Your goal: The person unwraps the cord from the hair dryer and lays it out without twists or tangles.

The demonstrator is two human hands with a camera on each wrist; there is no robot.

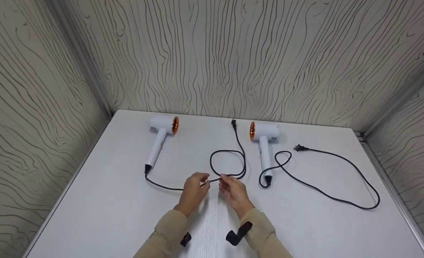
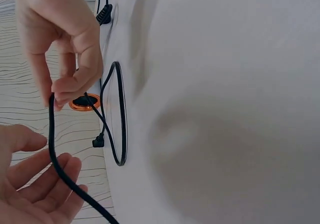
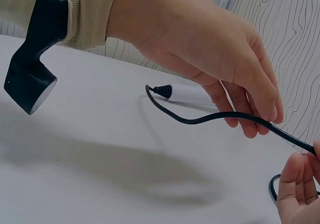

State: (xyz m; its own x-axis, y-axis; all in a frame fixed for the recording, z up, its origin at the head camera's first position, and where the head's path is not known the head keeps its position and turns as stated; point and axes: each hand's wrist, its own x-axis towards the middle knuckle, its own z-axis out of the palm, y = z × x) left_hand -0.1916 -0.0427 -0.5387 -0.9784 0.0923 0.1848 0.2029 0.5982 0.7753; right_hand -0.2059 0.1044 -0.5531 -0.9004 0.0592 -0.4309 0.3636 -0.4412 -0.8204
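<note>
Two white hair dryers with orange rings lie on the white table, the left hair dryer [image 1: 158, 141] and the right hair dryer [image 1: 265, 150]. From the left one, a black power cord [image 1: 165, 187] runs past my left hand [image 1: 194, 191] to my right hand [image 1: 235, 193]. Thumb and fingertips of the right hand pinch this cord, raised off the table in the left wrist view. The left hand's fingers are spread beside the cord, thumb apart from them. Beyond the right hand the cord makes a loose loop and ends in a plug [image 1: 234, 123].
The right hair dryer's cord [image 1: 319, 189] curls round its handle end and sweeps widely right, back to its plug [image 1: 299, 147]. Wood-grain patterned panels [image 1: 219, 57] rise behind and at both sides of the table [image 1: 100, 215].
</note>
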